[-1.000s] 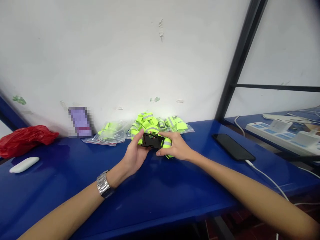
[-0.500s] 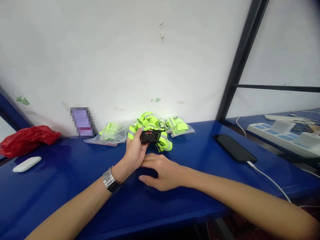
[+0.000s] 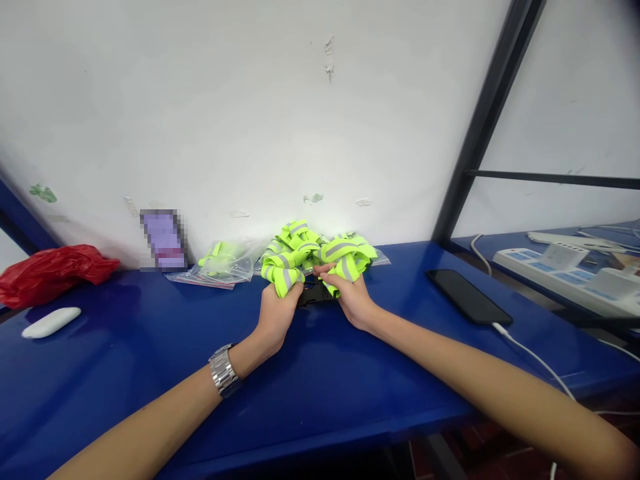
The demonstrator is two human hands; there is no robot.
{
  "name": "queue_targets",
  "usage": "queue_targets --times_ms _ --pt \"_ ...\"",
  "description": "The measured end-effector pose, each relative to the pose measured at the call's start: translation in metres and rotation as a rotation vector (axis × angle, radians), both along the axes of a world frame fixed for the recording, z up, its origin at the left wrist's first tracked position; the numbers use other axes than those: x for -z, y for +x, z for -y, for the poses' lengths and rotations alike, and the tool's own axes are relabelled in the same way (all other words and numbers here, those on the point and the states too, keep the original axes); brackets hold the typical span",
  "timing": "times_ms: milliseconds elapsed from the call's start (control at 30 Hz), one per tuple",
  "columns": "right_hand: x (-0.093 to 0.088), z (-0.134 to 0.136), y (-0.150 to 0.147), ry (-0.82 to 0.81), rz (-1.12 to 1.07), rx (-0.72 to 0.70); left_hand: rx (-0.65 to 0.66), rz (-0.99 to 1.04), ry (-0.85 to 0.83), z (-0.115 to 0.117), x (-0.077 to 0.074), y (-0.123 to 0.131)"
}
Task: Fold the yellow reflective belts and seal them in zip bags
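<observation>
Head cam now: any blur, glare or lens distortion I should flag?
Head view: soft, even lighting, with faint shadows under the left hand and right hand. Both grip the neon-yellow reflective straps, which are sharp with no motion blur. Head view: the glossy blue table shows mild sheen, no hard glare. Head view: wide-angle bend tilts the black metal post; a purple patch by the wall is pixelated.

Two bare hands are counted: left hand (image 3: 274, 315), right hand (image 3: 353, 298). One black plastic buckle (image 3: 313, 295) is seen. The heaped neon-yellow reflective straps (image 3: 300, 253) by the back edge of the blue table (image 3: 150, 353) cannot be counted. One crumpled red plastic bag (image 3: 50, 270), one white oval object (image 3: 50, 322) and one flat black phone (image 3: 468, 296) are counted.
</observation>
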State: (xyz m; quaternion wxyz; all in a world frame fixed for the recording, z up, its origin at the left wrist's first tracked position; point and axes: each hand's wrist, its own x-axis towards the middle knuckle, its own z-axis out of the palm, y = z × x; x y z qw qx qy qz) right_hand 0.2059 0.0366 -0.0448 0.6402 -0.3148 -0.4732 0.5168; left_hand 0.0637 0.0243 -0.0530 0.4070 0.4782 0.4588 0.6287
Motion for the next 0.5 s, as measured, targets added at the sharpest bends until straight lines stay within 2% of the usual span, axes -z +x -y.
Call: queue_targets --times_ms 167,300,400,500 --pt "0.005 -0.006 0.008 0.036 0.395 0.076 -0.016 -0.312 0.009 -0.002 0.000 -0.016" --pt "0.004 -0.001 0.009 0.064 0.811 0.251 0.017 -0.546 0.061 0.005 -0.006 -0.020" --pt "0.003 0.006 0.009 0.174 1.039 0.343 0.084 -0.639 0.120 0.011 -0.008 -0.017" --pt "0.002 0.012 0.008 0.334 1.130 0.357 0.107 -0.700 0.142 0.013 -0.007 -0.016"
